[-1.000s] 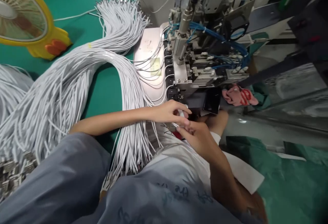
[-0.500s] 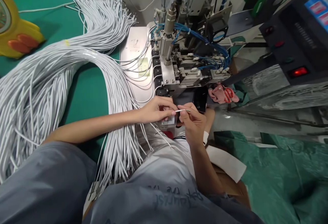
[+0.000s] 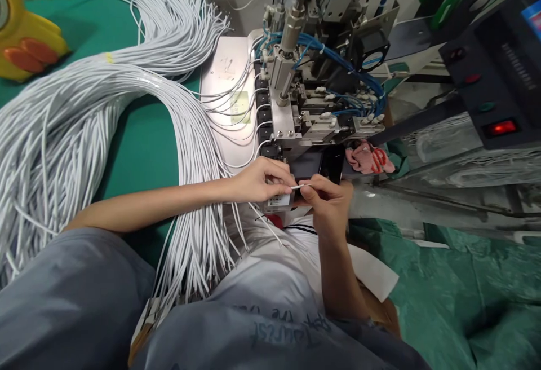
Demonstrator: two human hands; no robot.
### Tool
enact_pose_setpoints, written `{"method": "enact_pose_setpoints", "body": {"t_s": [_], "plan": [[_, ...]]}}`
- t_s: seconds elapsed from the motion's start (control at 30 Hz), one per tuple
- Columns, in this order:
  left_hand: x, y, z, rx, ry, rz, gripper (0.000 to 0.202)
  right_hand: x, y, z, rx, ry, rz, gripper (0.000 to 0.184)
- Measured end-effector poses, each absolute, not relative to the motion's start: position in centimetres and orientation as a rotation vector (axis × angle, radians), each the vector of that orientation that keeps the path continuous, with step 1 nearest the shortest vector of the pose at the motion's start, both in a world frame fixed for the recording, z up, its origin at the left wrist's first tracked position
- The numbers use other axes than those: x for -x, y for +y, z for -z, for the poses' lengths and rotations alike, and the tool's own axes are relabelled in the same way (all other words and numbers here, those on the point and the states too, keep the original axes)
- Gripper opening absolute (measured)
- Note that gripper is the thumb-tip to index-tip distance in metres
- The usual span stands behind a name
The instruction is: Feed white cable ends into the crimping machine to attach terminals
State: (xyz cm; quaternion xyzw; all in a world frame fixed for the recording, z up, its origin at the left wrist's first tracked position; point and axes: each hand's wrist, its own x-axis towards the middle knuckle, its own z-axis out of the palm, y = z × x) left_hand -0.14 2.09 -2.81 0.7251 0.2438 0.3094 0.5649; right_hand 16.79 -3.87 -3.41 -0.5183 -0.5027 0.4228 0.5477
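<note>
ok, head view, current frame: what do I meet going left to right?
Yellow figure with orange feet → small yellow band → left hand → thin white cable pinched between both hands' fingers → right hand → pink cloth → red light.

Green tabletop (image 3: 139, 150) left of the grip bears bunched white cables (image 3: 127, 79); a yellow, orange-footed article (image 3: 31, 25) stands farther left.
</note>
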Motion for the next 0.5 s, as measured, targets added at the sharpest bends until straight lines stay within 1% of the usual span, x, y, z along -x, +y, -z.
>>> {"method": "enact_pose_setpoints", "body": {"t_s": [0.13,0.2,0.33,0.5], "plan": [[0.3,2.0,2.6,-1.707,0.555,-0.722,0.012,-15.7,-4.0,3.9,1.211,-1.082,-0.965,0.014],[0.3,2.1,2.4,-1.764,0.573,-0.737,0.013,-16.1,-3.7,3.4,1.251,-1.159,-0.931,0.012],[0.5,2.4,2.1,-1.894,0.527,-0.699,0.020,-17.9,-2.9,2.5,1.276,-1.345,-1.058,0.008],[0.3,2.2,1.9,-1.825,0.559,-0.699,0.011,-16.9,-3.4,3.8,1.229,-1.224,-0.956,0.011]]}}
